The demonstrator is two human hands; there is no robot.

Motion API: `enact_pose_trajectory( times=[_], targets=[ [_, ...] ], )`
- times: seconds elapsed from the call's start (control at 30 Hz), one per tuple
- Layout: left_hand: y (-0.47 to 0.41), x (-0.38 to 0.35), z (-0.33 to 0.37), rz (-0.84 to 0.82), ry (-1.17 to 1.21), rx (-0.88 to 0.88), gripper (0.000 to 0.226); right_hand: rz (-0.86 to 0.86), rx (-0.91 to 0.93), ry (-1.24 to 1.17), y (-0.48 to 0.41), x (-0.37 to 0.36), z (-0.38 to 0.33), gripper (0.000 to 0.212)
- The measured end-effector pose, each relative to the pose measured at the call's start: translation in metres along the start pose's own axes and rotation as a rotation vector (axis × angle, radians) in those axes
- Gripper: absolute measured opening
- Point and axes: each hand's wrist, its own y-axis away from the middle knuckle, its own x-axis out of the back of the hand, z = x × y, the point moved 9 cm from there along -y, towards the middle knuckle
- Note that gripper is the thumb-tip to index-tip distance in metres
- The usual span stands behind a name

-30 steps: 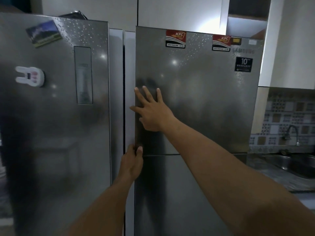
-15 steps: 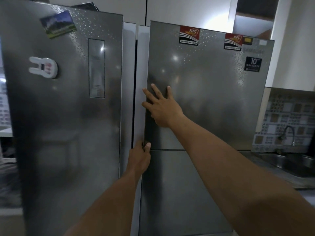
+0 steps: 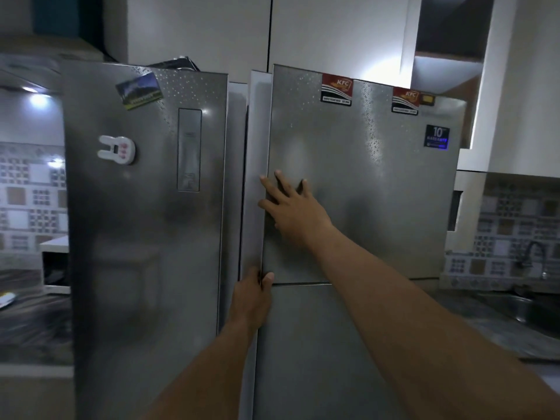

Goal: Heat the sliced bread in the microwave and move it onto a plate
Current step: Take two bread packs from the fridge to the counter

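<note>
Head view: your right hand [image 3: 295, 207] lies flat, fingers spread, on the upper fridge door [image 3: 363, 183]; your left hand [image 3: 253, 291] grips that door's left edge. Bread not visible.

Two refrigerators stand side by side. On the left refrigerator [image 3: 142, 237] sit a picture magnet [image 3: 139, 90] near the top and a rabbit-shaped magnet [image 3: 116, 150] below it. The right refrigerator's upper door [image 3: 363, 183] carries two KFC stickers [image 3: 337, 88] along its top. A microwave [image 3: 54, 269] sits on the counter left of both; a sink [image 3: 521, 307] with faucet [image 3: 535, 257] lies to the right. Cabinets [image 3: 333, 31] hang above.
</note>
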Motion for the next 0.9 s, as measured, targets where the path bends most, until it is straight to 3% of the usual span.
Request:
enact_pose_trajectory(
  times=[0.2,0.4,0.53,0.67,0.9],
  targets=[
    [0.054,0.006,0.032,-0.022,-0.077,0.032,0.032,0.006,0.005,-0.073,0.056,0.041,0.003,0.068],
    [0.114,0.035,0.085,0.031,-0.371,-0.120,0.042,0.048,-0.031,-0.189,0.119,0.072,0.013,0.059],
    [0.148,0.065,0.118,0.242,-0.380,-0.218,0.011,0.092,-0.063,-0.246,0.160,0.092,0.021,0.055],
    [0.165,0.064,0.149,0.233,-0.362,-0.266,0.045,0.114,-0.138,-0.310,0.199,0.112,0.032,0.054],
    [0.200,0.042,0.178,0.143,-0.258,-0.399,0.056,0.181,-0.346,-0.418,0.247,0.145,0.046,0.067]
  ],
)
